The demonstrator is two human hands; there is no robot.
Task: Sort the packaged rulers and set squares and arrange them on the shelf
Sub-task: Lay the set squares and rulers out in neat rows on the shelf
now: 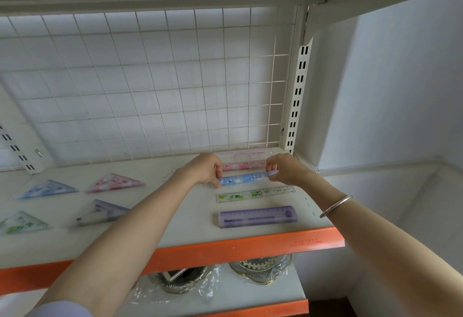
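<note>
The left hand point(203, 170) pinches one end of the blue ruler point(248, 178) and the right hand point(285, 168) pinches the other, fingers curled round its tips. The ruler lies level at the shelf point(190, 219); I cannot tell if it touches. Just beyond the hands is the pink ruler point(244, 165); just nearer, the green ruler point(254, 194), then the purple ruler point(258, 216). Set squares point(115, 182) lie well off the left hand's side. The ruler is probably light, stiff and slick in its wrap, so the ends suit gripping.
</note>
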